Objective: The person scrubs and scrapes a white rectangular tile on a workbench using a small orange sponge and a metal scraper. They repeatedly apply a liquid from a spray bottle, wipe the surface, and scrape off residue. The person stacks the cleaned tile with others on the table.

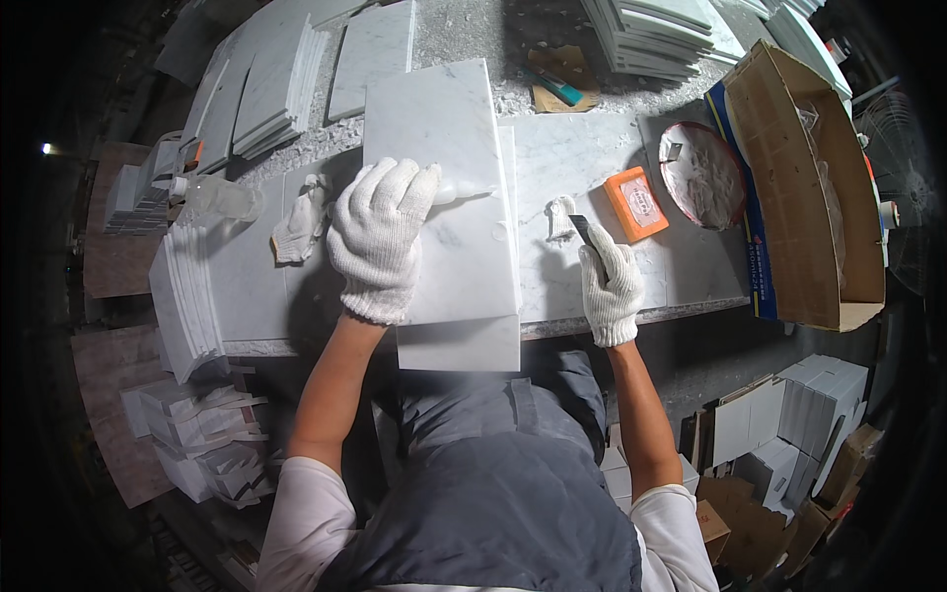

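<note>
White knit gloves cover both hands. My left hand (383, 237) is closed round a small white squeeze bottle (456, 190), its thin nozzle pointing right above a grey-veined white marble slab (434, 109). That slab lies on other slabs (459, 345) that stick out past the table's near edge. To the right, my right hand (612, 281) grips a small dark scraper (581, 229) between thumb and fingers. Its tip is beside a dab of white paste (560, 219) on the marble tabletop (552, 158). Palm and fingertips of the left hand are hidden.
An orange box (636, 204) and a round dish of white paste (700, 178) sit right of my right hand, before a cardboard box (814, 197). A crumpled glove (301, 222) and a clear bottle (222, 197) lie left. Stacked slabs (651, 35) stand at the back.
</note>
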Tool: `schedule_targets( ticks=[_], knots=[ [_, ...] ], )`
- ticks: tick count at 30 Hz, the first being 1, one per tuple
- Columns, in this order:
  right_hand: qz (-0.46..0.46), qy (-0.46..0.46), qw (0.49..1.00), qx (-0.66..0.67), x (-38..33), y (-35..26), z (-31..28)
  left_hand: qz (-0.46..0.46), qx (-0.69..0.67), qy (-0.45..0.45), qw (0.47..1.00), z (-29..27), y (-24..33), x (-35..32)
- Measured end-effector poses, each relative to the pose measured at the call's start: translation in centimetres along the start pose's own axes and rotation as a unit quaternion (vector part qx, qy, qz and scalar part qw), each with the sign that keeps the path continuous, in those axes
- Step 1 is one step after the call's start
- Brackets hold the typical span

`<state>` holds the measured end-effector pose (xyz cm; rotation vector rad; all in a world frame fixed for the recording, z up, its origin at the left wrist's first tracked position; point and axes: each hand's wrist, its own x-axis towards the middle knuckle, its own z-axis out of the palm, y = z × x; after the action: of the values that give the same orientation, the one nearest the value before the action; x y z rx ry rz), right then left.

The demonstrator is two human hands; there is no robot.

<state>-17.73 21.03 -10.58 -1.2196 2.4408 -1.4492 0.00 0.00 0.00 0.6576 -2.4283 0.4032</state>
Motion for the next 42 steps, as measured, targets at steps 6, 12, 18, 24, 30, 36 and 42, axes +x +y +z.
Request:
schedule_targets(
  ticks=[6,12,18,24,30,36,42],
  knots=[
    [0.005,0.004,1.000,-0.003,0.1,-0.3,0.0,0.006,-0.003,-0.003,1.000,0.1,-0.2,-0.1],
    [0.040,0.034,0.991,0.121,-0.3,-0.3,-0.4,-0.021,-0.057,0.004,0.998,0.6,-0.7,-0.3],
    [0.233,0.097,0.940,0.229,0.7,1.7,-5.3,-0.134,-0.131,-0.021,0.982,0.4,-0.9,-0.2],
    [0.184,0.082,0.977,0.075,4.0,4.0,-11.1,-0.211,-0.195,0.060,0.956,1.2,-1.1,-0.9],
    [0.063,0.021,0.980,-0.190,6.0,4.8,-12.7,-0.259,-0.256,0.047,0.930,1.1,-1.5,-0.8],
    [0.090,-0.013,0.964,-0.249,7.5,4.6,-12.4,-0.270,-0.254,0.028,0.928,0.5,-1.4,-0.7],
    [0.106,-0.036,0.972,-0.205,8.3,5.6,-11.8,-0.257,-0.244,0.030,0.935,0.6,-1.6,-0.7]
  ],
)
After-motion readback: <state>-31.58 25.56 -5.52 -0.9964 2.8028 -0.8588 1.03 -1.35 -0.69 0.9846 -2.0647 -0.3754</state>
